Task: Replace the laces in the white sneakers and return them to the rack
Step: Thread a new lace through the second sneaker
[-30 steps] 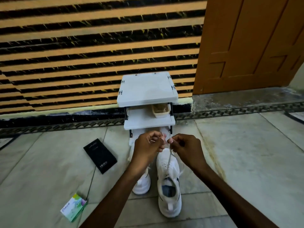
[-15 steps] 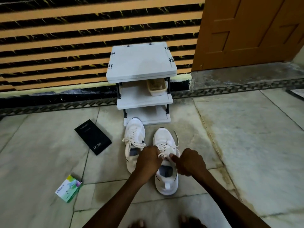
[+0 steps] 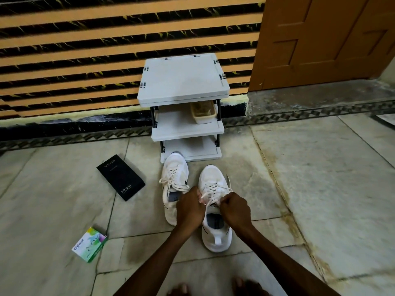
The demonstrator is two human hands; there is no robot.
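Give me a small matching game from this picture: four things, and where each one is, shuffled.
Things: 1 black Vivo box; 2 Odonil box; 3 beige basket; 4 right sneaker.
Places: A on the rack, middle shelf; B laces pinched by left hand and right hand; C floor, farthest left, nearer the person; D floor, beside the left sneaker.
Pairs: 1-D; 2-C; 3-A; 4-B.

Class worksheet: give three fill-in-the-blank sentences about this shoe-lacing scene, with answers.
1. The left hand and right hand pinch the white laces of the ____-hand white sneaker.
2. The beige plastic tub sits on the grey three-shelf rack's ____ shelf.
3. The flat box printed 120W is coloured ____.
Answers: right; middle; black.
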